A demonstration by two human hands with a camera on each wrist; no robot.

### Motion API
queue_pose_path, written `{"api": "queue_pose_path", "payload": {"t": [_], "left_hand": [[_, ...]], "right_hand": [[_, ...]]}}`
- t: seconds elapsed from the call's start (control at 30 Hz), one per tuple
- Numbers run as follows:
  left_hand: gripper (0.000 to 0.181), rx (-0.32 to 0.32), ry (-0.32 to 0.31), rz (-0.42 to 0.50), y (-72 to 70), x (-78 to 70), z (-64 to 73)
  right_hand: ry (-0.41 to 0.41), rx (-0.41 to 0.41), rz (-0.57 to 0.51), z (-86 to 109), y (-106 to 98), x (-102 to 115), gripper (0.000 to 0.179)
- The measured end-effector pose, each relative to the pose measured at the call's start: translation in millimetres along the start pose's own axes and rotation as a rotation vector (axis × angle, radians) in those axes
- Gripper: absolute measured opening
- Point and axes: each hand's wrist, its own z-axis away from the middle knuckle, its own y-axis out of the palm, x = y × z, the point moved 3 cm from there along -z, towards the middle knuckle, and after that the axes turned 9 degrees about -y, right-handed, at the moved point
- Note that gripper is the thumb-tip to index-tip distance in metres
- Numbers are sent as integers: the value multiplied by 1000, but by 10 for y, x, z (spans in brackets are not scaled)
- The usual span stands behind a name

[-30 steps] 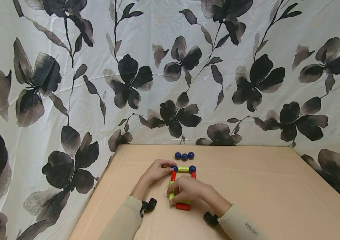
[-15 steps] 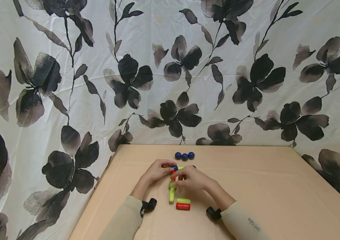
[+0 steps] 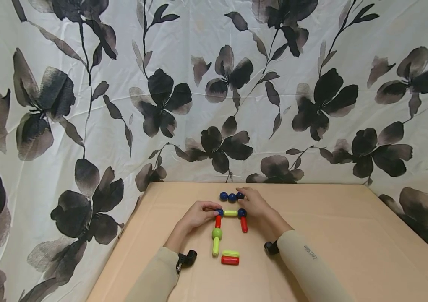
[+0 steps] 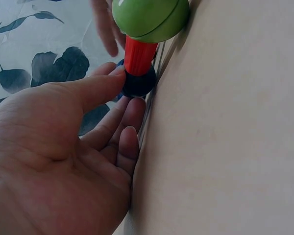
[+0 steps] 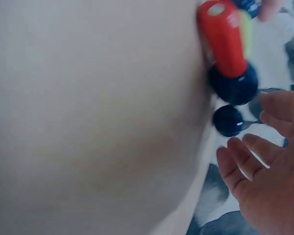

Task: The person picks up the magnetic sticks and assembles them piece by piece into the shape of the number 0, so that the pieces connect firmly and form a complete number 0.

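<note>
My left hand (image 3: 197, 216) pinches the dark blue ball (image 4: 139, 84) at the left corner of a small build of rods and balls. From that ball a red rod (image 4: 138, 56) leads to a green ball (image 3: 217, 233), which carries a yellow-green rod (image 3: 215, 247). Another yellow-green rod (image 3: 230, 213) links across to a second blue ball (image 3: 242, 213) with a red rod (image 3: 244, 225). My right hand (image 3: 257, 205) reaches past this corner, fingers spread, its fingertips right at the rightmost loose blue ball (image 5: 228, 121).
Two more loose blue balls (image 3: 228, 196) sit in the same row near the table's (image 3: 312, 235) far edge. Closer to me lie a loose yellow-green rod (image 3: 230, 253) and a red rod (image 3: 230, 260), side by side. Behind the table hangs a flower-patterned cloth (image 3: 187, 159).
My right hand has left the green ball and yellow-green rod on the left side, moving away from me to the loose blue balls. The left hand has stayed at its corner ball.
</note>
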Motion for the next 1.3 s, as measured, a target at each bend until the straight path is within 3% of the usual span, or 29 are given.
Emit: {"api": "queue_pose_path", "payload": {"t": [0.17, 0.47, 0.83, 1.1, 1.3], "left_hand": [[26, 6, 12, 7, 17, -8, 10], [26, -2, 0, 2, 18, -31, 12], [25, -6, -2, 2, -9, -49, 33], [24, -8, 3, -2, -23, -40, 27], [25, -2, -3, 5, -14, -32, 29]], "right_hand": [[2, 66, 71, -59, 75, -120, 48], [77, 32, 131, -20, 20, -198, 27], [115, -41, -96, 201, -168, -233, 42], [-48, -18, -165, 332, -267, -101, 34], [-82, 2, -194, 418, -253, -58, 38]]}}
